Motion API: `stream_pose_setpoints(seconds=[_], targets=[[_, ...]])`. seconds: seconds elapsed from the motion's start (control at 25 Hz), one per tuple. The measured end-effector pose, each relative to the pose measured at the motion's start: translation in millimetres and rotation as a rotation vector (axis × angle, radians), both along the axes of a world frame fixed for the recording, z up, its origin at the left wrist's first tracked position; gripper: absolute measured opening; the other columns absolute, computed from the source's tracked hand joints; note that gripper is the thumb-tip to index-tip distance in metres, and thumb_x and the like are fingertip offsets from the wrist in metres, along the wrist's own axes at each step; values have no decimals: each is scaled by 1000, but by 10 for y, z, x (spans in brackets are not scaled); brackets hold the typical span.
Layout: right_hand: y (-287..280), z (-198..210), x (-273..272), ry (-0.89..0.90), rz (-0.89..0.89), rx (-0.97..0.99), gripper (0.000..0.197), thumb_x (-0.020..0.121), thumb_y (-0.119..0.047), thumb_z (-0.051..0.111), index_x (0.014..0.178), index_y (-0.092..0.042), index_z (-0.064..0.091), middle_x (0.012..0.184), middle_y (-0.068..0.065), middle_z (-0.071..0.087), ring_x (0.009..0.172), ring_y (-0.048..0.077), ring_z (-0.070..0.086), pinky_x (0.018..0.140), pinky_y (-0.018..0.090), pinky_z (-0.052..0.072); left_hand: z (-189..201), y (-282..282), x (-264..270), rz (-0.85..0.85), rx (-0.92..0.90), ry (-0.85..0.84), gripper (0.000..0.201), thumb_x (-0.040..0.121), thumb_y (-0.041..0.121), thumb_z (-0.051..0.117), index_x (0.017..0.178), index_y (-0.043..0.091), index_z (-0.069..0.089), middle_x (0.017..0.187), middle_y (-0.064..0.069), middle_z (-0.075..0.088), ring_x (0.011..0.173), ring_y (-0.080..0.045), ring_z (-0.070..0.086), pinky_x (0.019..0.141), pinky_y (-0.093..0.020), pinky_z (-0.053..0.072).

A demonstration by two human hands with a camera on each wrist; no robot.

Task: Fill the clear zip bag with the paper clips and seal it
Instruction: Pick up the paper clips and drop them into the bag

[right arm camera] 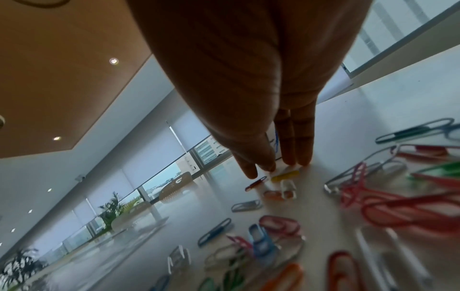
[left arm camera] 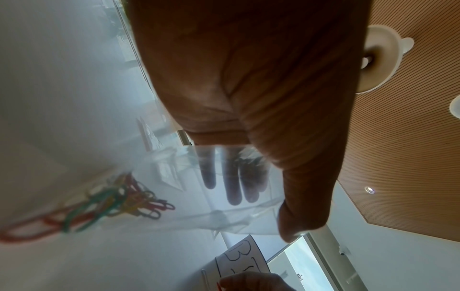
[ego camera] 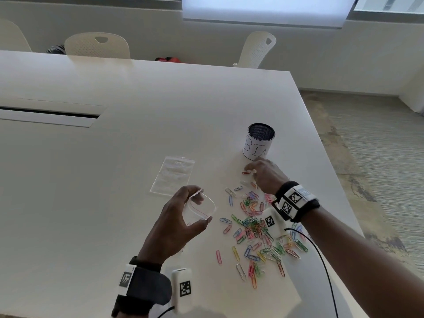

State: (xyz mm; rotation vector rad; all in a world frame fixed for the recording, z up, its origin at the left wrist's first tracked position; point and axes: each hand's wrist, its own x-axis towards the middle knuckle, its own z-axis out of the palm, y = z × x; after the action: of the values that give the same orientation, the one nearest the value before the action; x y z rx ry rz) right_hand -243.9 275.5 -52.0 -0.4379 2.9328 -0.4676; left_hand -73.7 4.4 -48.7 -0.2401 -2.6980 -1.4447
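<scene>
Dozens of coloured paper clips (ego camera: 257,228) lie scattered on the counter (ego camera: 114,157). Your left hand (ego camera: 176,223) pinches the clear zip bag (ego camera: 202,208) open; your right hand (ego camera: 263,175), fingers (right arm camera: 296,137) straight, reaches a red clip (ego camera: 246,172). Next: pinch it, drop it in.

White table (ego camera: 114,157): clips (ego camera: 254,228), bag (ego camera: 172,175), cup (ego camera: 259,142)

An office meeting room: a long white conference table (ego camera: 137,92) with a cable slot (ego camera: 49,113) is filling the space, perforated white chairs (ego camera: 97,45) are standing along its far side, roller blinds (ego camera: 266,10) are covering tall windows, and recessed lights (right arm camera: 113,61) are shining in a wood-panelled ceiling (left arm camera: 403,137).
</scene>
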Motion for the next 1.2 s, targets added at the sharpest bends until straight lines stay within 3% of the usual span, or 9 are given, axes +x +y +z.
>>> stream_pose_setpoints(seconds=[0.2, 0.36, 0.44, 0.52, 0.6, 0.8, 1.0, 1.12, 1.2], targets=[[25, 72, 238, -40, 134, -43, 27, 99, 3, 59, 108, -13, 79, 116, 3, 72, 100, 22, 68, 94, 39, 58, 2, -13, 3, 5, -6, -1, 60, 85, 32, 87, 133, 35, 52, 117, 17, 67, 118, -6, 63, 96, -9, 42], [69, 183, 446, -158, 231, -31, 17, 101, -17, 66, 114, -15, 77, 121, 1, 70, 98, 16, 68, 90, 30, 58, 6, -15, -13, 9, -5, -1, 58, 85, 31, 86, 133, 34, 53, 116, 17, 67, 117, -7, 64, 97, -12, 43], [95, 252, 517, -191, 239, 15, 41, 95, -41, 72, 131, -21, 67, 131, -1, 63, 106, 15, 66, 90, 26, 54, 3, -4, -26, 6, -6, -2, 58, 85, 31, 86, 133, 34, 53, 116, 17, 67, 117, -7, 64, 97, -13, 43], [110, 282, 586, -209, 256, 128, 82, 79, -64, 77, 148, -28, 50, 141, -3, 54, 121, 18, 60, 100, 34, 52, 2, 15, -32, 6, -9, -4, 58, 85, 30, 87, 132, 35, 53, 116, 18, 67, 117, -7, 64, 97, -13, 43], [99, 262, 661, -222, 277, 209, 98, 71, -71, 80, 154, -35, 41, 144, -2, 49, 128, 19, 54, 107, 40, 51, -4, 23, -37, 7, -10, -2, 58, 85, 30, 87, 132, 36, 53, 116, 18, 67, 118, -6, 63, 97, -12, 42], [67, 198, 727, -174, 255, 116, 59, 84, -48, 80, 138, -33, 60, 135, -4, 56, 109, 14, 63, 97, 32, 54, 4, 24, -33, 8, -24, 1, 61, 85, 31, 87, 135, 33, 53, 117, 18, 67, 119, -2, 62, 96, -3, 38], [28, 96, 744, -93, 248, 62, 22, 95, -24, 74, 118, -22, 72, 125, -2, 63, 93, 13, 66, 75, 11, 39, 11, 27, -24, 12, -17, 15, 60, 85, 29, 88, 134, 32, 54, 116, 17, 67, 119, -3, 62, 95, 1, 37], [18, 35, 725, -41, 234, 30, 16, 97, -14, 71, 112, -18, 76, 116, -1, 67, 84, 13, 62, 63, 3, 28, 11, 24, -11, 15, -19, 12, 59, 85, 29, 87, 134, 32, 54, 116, 16, 67, 118, -4, 62, 95, 0, 38], [27, 11, 702, -24, 210, -17, 15, 97, -6, 68, 104, -14, 79, 108, 2, 72, 78, 12, 63, 62, 4, 33, 13, 21, -3, 19, -20, 8, 58, 85, 30, 87, 133, 34, 53, 116, 16, 68, 118, -4, 62, 95, -3, 40]])
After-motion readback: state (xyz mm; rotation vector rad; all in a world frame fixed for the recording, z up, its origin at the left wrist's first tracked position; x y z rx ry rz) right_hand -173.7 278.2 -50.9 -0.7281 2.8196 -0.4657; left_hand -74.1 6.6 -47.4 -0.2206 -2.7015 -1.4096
